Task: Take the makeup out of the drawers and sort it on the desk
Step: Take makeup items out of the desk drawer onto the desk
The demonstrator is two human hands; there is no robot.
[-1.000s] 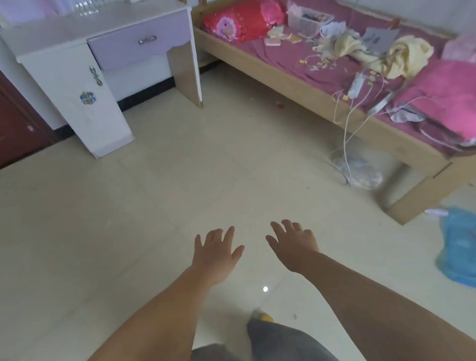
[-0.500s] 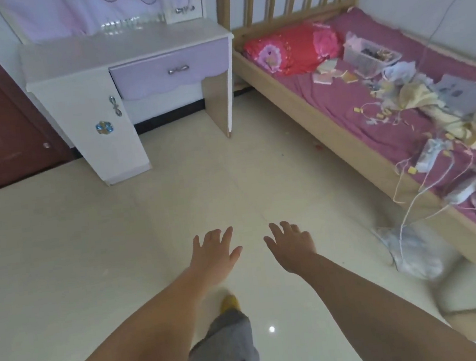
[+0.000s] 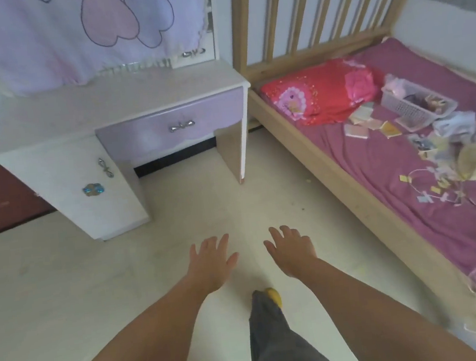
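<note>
While both hands, left hand [image 3: 211,259] and right hand [image 3: 292,249], hover empty with fingers spread above the floor [image 3: 66,286], the worktop [image 3: 111,105] stands far left, its purple drawer [image 3: 172,127] closed (makeup unseen)

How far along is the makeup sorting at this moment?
Nothing looks done: the purple drawer is closed, the white cabinet door is shut, and no makeup shows on the desk top. In hand: nothing; the left hand and right hand are open and empty, held out over the floor short of the desk. Left: opening the drawers, taking the makeup out and sorting it.
</note>
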